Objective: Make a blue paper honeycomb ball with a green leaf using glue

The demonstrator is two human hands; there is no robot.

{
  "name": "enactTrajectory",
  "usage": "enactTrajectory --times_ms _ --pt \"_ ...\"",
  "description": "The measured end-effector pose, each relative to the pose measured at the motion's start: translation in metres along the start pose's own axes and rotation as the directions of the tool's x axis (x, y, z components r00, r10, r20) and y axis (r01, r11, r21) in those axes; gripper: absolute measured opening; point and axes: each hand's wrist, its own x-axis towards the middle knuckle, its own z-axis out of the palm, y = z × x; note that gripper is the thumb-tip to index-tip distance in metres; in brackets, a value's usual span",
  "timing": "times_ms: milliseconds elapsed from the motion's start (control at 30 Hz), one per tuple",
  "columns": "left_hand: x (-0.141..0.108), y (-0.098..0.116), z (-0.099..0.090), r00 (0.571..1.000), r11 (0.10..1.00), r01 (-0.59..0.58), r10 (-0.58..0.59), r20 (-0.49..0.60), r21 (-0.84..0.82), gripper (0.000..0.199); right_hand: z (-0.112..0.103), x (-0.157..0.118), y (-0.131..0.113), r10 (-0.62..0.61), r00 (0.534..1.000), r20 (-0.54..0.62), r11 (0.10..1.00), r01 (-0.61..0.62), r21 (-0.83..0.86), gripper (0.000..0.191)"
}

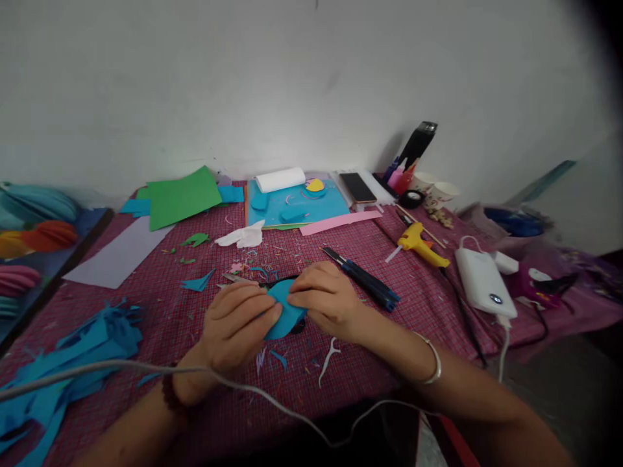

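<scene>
Near the table's front, a rounded blue paper piece [283, 312] is pinched between both of my hands. My left hand [238, 324] grips its left edge, thumb on top. On the paper's upper right side, the fingers of my right hand [327, 298] are closed. Under the hands lies a pair of scissors, mostly hidden; a blade tip [235, 278] and part of a black handle [298, 326] show. A dark blue utility knife [365, 279] rests just right of my right hand. Below it is a white floss pick [329, 360]. Paper scraps [198, 281] are scattered around.
A yellow glue gun [422, 246] and white power bank [487, 285] lie to the right; its white cable crosses in front of my forearms. Blue paper strips [78, 370] pile at left. Behind are green paper [185, 196], a blue sheet [321, 202], a phone [357, 187] and paper cups [442, 193].
</scene>
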Motion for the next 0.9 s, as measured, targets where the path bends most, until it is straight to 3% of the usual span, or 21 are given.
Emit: enactTrajectory --times_ms 233,333,400,467,533,567,633,800,900 --pt "0.013 0.021 0.002 0.997 0.997 0.063 -0.065 -0.036 -0.053 0.023 0.004 0.002 -0.008 -0.016 1.0 0.02 1.0 0.017 -0.025 0.015" --pt "0.016 0.025 0.002 0.962 0.953 0.241 -0.26 -0.087 -0.182 0.019 0.007 0.004 -0.009 0.066 0.998 0.011 0.991 -0.066 0.117 0.007" --pt "0.016 0.025 0.004 0.88 0.855 0.425 -0.467 -0.085 -0.298 0.013 0.009 0.007 -0.01 0.148 0.989 0.017 0.966 -0.148 0.21 0.003" --pt "0.013 0.023 0.008 0.751 0.697 0.588 -0.658 -0.042 -0.411 0.01 0.01 0.01 -0.011 0.236 0.972 0.023 0.937 -0.233 0.26 0.002" --pt "0.009 0.02 0.011 0.649 0.574 0.672 -0.761 -0.001 -0.468 0.014 0.01 0.014 -0.013 0.298 0.954 0.013 0.916 -0.29 0.278 0.005" --pt "0.008 0.018 0.012 0.632 0.554 0.688 -0.775 0.01 -0.469 0.015 0.01 0.016 -0.013 0.312 0.95 0.008 0.911 -0.301 0.281 0.006" --pt "0.006 0.015 0.013 0.665 0.593 0.681 -0.746 0.024 -0.429 0.01 0.01 0.019 -0.014 0.307 0.952 0.001 0.915 -0.296 0.276 0.008" --pt "0.007 0.009 0.008 0.82 0.779 0.54 -0.572 -0.009 -0.32 0.011 0.008 0.021 -0.013 0.257 0.966 0.025 0.932 -0.255 0.257 0.008" --pt "0.008 0.009 0.004 0.869 0.837 0.48 -0.496 0.006 -0.262 0.011 0.007 0.02 -0.015 0.268 0.961 0.064 0.926 -0.276 0.259 0.008"
